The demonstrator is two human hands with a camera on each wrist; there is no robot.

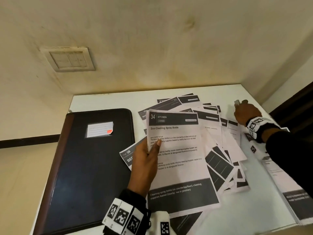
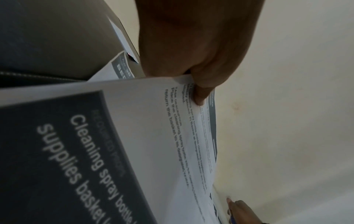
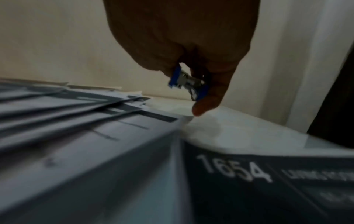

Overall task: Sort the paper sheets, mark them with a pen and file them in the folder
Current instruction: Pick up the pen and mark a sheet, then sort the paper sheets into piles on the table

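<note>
The left hand (image 1: 145, 160) pinched a sheet (image 1: 179, 156) by its left edge, thumb on the print, long axis running away from the person. Its header read "34 KITCHEN", then "Store Cleaning Spray Bottle". The right hand (image 1: 246, 113) gripped a small blue-and-metal clip (image 3: 188, 83) near the table's (image 1: 105, 100) far right corner. More sheets (image 1: 220, 143) lay fanned between the hands, one marked "1654". The closed black folder (image 1: 88, 167) lay lengthwise on the left, reaching the table's left edge.

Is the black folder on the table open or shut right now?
Shut. The folder lies flat on the table, its label-bearing cover facing up, no inside pages showing.
</note>
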